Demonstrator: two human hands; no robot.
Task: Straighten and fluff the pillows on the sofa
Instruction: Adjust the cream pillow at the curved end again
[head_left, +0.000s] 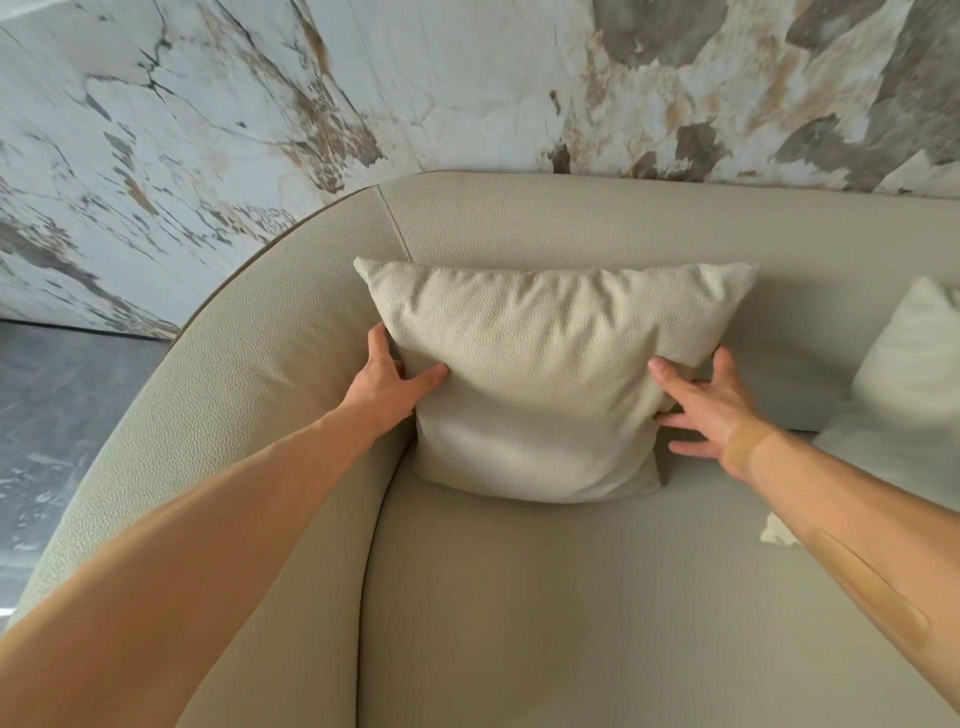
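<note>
A square beige pillow stands upright against the backrest in the left corner of the beige sofa. My left hand grips its left edge, thumb on the front face and fingers behind. My right hand presses the pillow's right edge with the thumb on the front and the fingers spread along the side. A second, whiter pillow leans on the backrest at the far right, partly cut off by the frame.
The curved sofa arm wraps round on the left. Behind the backrest rises a marble-patterned wall. Dark grey floor shows at the left. A small whitish corner of fabric lies on the seat by my right forearm.
</note>
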